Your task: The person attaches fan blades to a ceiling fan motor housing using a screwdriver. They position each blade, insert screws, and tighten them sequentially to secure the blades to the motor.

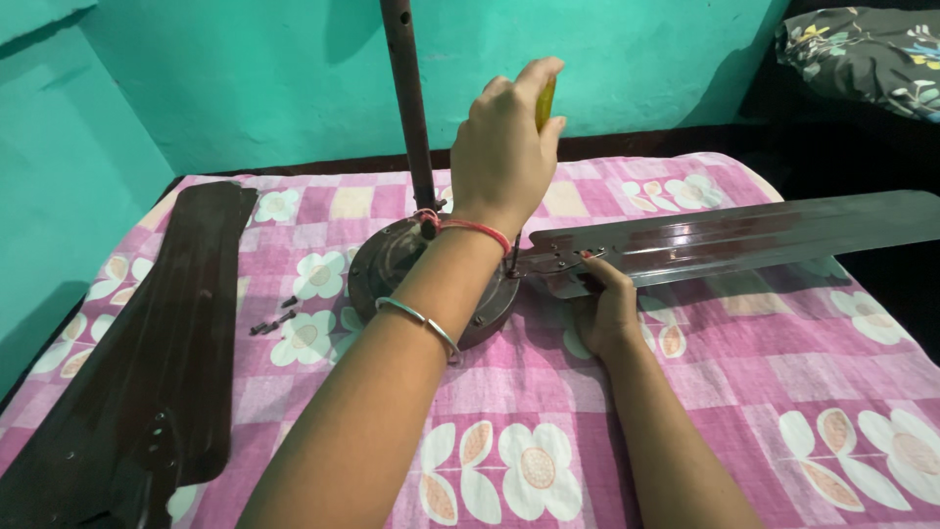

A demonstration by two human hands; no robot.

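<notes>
Up close, pink checked bedsheet (744, 392) lies bare toward near edge. Two dark blades (147, 362) stacked along left edge, loose screws (272, 321) beside them. Right hand (609, 315), palm down, pinches silver fan blade (744, 235) root at fan motor (411, 264). Left hand (504, 157) raised above motor, fist wrapped around yellow screwdriver (544, 103) handle, shaft pointing down. Rod (409, 108) rises by green wall (245, 78).

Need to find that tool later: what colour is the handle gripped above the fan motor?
Yellow handle, in the left hand; head view.
</notes>
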